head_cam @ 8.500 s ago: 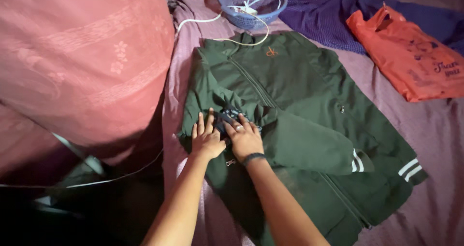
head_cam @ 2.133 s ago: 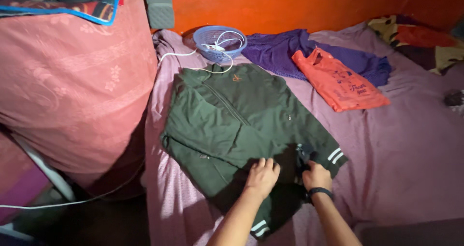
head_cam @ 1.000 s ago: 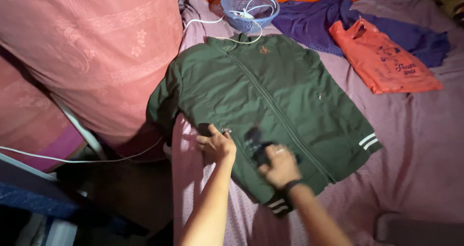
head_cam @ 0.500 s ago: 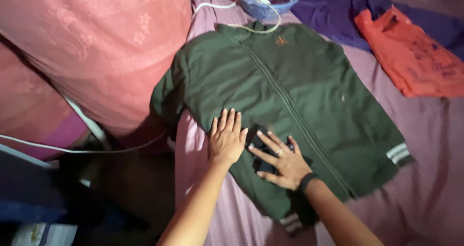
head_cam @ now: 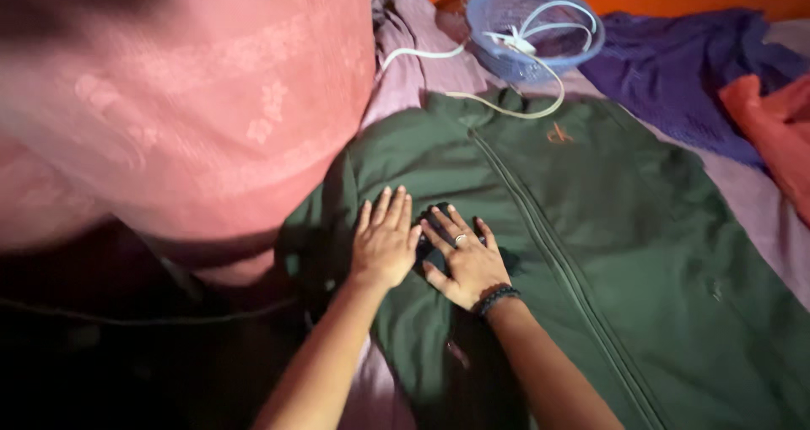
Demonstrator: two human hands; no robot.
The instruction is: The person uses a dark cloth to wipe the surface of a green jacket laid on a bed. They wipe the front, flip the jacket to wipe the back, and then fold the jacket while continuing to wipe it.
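A small dark object (head_cam: pixel 437 243) lies mostly hidden under the right hand (head_cam: pixel 466 261), too covered to identify; the green jacket (head_cam: pixel 591 253) runs off the bottom and right edges. The orange bag (head_cam: pixel 776 135) is cut off at the right; the pink cloth (head_cam: pixel 169 101) blurs toward the top left.

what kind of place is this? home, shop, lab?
Most likely a home bedroom: a green jacket is spread on a mauve bedsheet, with a purple cloth and a blue basket of white cable alongside. Both hands lie flat on the jacket.
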